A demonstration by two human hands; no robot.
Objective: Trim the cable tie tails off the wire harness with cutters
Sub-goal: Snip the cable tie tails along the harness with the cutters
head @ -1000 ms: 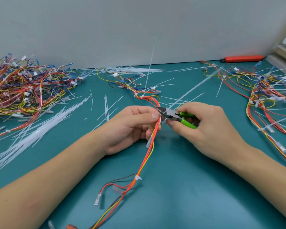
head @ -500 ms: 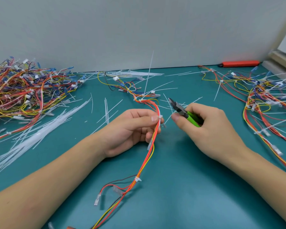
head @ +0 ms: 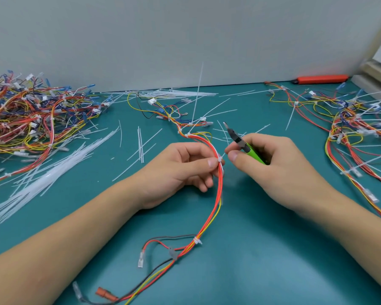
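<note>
Left hand (head: 180,170): pinched the wire harness (head: 218,194) at a white tie.
Right hand (head: 271,166): gripped the green-handled cutters (head: 242,143), blades tilted up, just beside the harness.
Harness: trailed down between both forearms.

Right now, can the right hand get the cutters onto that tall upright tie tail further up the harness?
Probably yes. The right hand holds the cutters just right of the upright tail, with only loose offcuts lying between them.
</note>
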